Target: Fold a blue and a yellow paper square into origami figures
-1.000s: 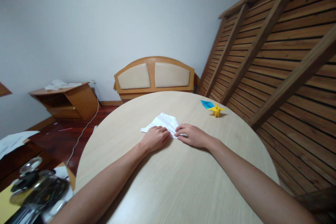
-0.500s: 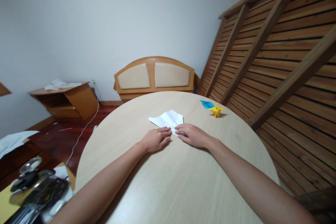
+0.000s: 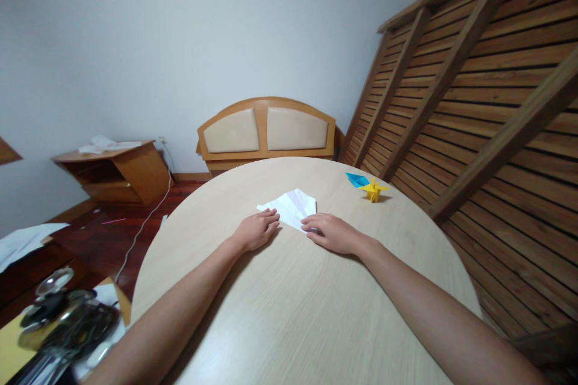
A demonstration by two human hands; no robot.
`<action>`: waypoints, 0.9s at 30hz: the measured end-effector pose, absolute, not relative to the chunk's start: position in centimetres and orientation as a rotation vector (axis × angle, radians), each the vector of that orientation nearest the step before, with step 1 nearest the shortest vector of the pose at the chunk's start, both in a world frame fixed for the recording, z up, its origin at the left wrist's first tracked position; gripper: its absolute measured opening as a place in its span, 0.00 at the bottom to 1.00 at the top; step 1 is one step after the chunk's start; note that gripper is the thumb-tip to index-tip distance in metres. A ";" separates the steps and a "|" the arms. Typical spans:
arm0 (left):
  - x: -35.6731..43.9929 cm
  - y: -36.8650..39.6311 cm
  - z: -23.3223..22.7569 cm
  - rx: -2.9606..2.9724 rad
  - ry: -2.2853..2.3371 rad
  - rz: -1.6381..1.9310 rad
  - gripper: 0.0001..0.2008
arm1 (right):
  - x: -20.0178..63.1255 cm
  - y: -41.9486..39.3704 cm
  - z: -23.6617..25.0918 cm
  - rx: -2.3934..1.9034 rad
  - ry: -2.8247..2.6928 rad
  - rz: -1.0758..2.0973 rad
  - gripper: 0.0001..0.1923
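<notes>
A folded white paper (image 3: pixel 291 206) lies flat on the round light-wood table (image 3: pixel 298 313), pointing towards me. My left hand (image 3: pixel 256 230) rests palm down at its left edge, with the fingertips touching the paper. My right hand (image 3: pixel 329 232) lies flat at the paper's near tip and presses it with the fingertips. Neither hand lifts the paper. Further right on the table stand a yellow origami figure (image 3: pixel 372 189) and a blue folded paper (image 3: pixel 356 179), apart from both hands.
A wooden slatted frame (image 3: pixel 478 102) leans along the right side. Behind the table stand a padded headboard (image 3: pixel 266 130) and a low wooden cabinet (image 3: pixel 112 171) with papers on it. A cable (image 3: pixel 144 222) runs across the floor. Metal items (image 3: pixel 63 319) sit at lower left.
The white paper has turned and shifted to the right and a little further away. My left hand slid left along its edge. My right hand has hardly moved.
</notes>
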State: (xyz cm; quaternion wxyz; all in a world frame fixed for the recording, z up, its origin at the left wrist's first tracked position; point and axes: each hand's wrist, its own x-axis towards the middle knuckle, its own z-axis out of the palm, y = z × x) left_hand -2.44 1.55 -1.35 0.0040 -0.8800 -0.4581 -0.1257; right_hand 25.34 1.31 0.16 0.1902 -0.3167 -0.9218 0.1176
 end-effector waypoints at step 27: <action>0.6 -0.8 -0.7 -2.890 -1.025 -0.418 0.18 | 25.5 1.3 -0.1 -0.874 -2.591 0.298 0.15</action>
